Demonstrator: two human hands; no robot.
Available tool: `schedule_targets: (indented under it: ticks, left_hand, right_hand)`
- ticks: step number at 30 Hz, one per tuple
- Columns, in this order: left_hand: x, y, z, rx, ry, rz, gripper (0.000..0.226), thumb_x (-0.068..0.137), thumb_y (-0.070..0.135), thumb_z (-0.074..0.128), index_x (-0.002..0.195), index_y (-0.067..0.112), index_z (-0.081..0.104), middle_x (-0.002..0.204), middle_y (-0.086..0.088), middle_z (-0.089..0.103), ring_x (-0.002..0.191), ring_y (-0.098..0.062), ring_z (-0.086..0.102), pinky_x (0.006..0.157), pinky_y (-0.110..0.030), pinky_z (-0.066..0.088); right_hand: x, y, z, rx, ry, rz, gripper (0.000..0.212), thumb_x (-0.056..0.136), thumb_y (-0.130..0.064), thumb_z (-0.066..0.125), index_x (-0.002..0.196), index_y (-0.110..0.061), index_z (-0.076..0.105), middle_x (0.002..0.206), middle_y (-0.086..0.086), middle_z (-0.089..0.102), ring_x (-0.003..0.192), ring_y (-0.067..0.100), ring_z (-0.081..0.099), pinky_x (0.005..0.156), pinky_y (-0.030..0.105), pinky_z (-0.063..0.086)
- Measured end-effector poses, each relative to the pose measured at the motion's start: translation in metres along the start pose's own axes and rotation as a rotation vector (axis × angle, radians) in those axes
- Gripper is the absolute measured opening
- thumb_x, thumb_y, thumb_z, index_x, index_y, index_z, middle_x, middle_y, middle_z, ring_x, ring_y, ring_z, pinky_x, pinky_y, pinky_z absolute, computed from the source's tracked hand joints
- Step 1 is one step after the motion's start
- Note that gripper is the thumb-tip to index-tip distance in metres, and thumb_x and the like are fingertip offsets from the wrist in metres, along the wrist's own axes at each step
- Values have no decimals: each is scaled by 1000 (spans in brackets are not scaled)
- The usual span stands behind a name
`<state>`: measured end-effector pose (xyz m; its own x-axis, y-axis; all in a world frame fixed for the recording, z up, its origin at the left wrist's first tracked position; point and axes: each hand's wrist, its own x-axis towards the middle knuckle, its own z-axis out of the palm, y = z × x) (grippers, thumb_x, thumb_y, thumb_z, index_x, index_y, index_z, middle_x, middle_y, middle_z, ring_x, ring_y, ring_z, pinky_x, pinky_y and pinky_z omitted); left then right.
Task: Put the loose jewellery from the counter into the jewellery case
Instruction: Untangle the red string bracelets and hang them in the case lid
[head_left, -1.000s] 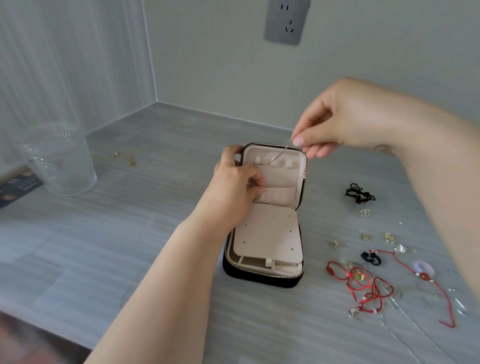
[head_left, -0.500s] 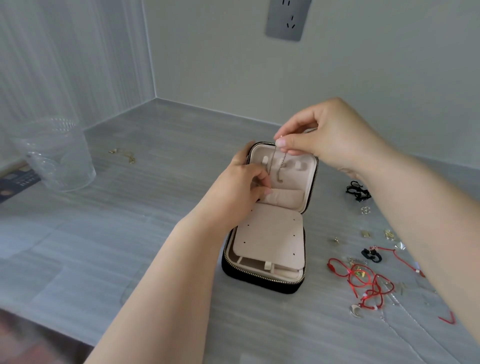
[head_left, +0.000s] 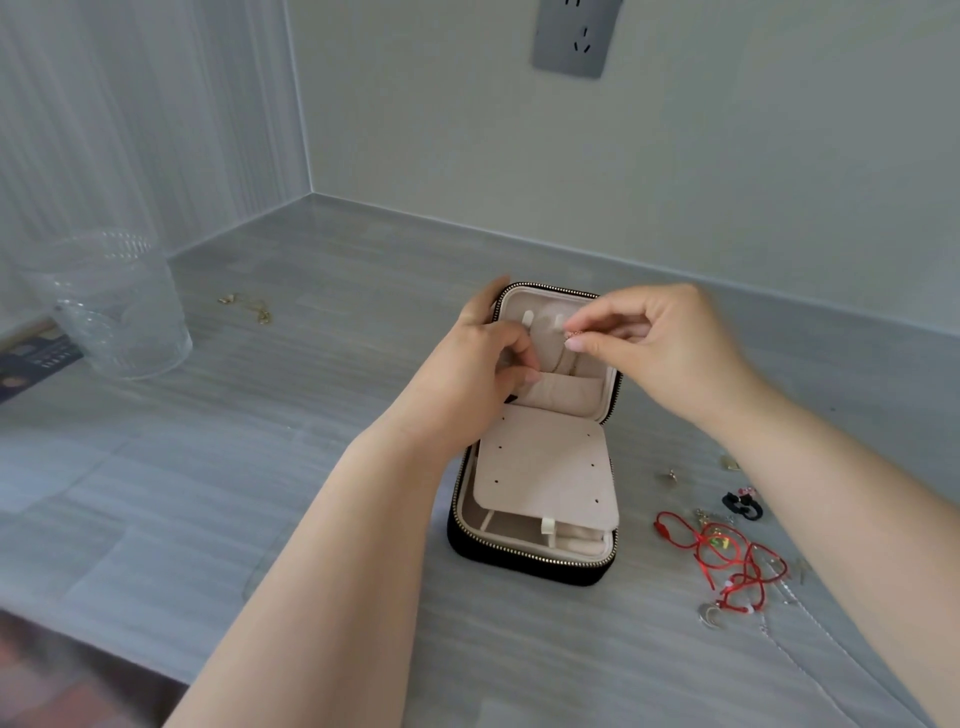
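Grey counter (head_left: 260, 467) in a wall corner, socket plate (head_left: 574, 39) above. Black zip jewellery case (head_left: 524, 564) sits open mid-counter, lid (head_left: 545, 304) upright, beige earring panel (head_left: 545, 467) lying over the base.

Left hand (head_left: 467, 374) grips the lid's left edge, fingers curled in at the lid pocket. Right hand (head_left: 660, 343) pinches a thin gold chain (head_left: 563, 358) between thumb and forefinger, right at the lid's hooks; the chain hangs down inside the lid.

Right of the case, loose: red cord bracelets (head_left: 727, 556), black earring (head_left: 742, 506), small gold bits. Far left: gold necklace (head_left: 249, 306) near a clear tumbler (head_left: 114, 312).
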<state>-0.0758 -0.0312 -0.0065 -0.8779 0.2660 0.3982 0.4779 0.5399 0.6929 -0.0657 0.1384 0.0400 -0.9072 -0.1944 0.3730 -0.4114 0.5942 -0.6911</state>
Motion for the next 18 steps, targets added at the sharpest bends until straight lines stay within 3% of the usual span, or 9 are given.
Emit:
schedule_targets:
  ticks: [3,5,7,10,12,15,18]
  left_hand:
    - [-1,0,0,-5,8,16,10,83,3,62,78,11,61,150,-3,22,105,5,35,68,8,23]
    - [-2,1,0,-18,9,25,7,83,3,62,80,10,62,149,-4,24,109,6,32,71,10,20]
    - [-2,1,0,-24,7,20,8,83,3,62,80,11,61,148,-3,25,110,7,30,71,10,20]
    - [-3,1,0,-27,11,23,15,83,3,62,77,16,57,144,-3,29,102,6,35,71,7,25]
    - [-2,1,0,-40,5,20,14,82,3,63,78,16,58,136,-4,35,99,-3,42,70,5,29]
    - [-2,1,-1,-121,-9,22,20,83,2,62,87,20,56,114,-1,44,99,-8,44,68,2,31]
    - [-3,-1,-2,-145,-16,39,24,84,0,58,95,21,54,111,0,47,97,-7,42,71,3,29]
  right_hand:
    - [6,-2,3,-87,-19,17,23,71,-9,76,68,-28,64,74,-5,70,68,10,66,71,29,54]
    - [7,-4,5,-162,-33,-4,24,71,-12,77,67,-31,62,77,-2,71,73,14,67,74,33,55]
    - [6,-7,6,-218,-54,-13,25,72,-13,76,72,-34,63,81,-3,70,76,13,66,77,33,54]
    - [0,-7,4,-220,-73,13,18,76,-9,73,86,-23,71,85,-3,71,77,12,67,78,29,54]
    - [-7,-5,3,-262,-80,27,17,77,-8,70,89,-21,71,83,-5,70,75,10,66,75,25,52]
    - [-20,-5,5,-406,-109,27,21,80,-11,65,96,-25,68,71,-19,60,62,-5,53,65,4,39]
    - [-26,-6,8,-445,-130,23,28,82,-11,61,106,-25,64,91,-14,67,59,-4,45,61,3,33]
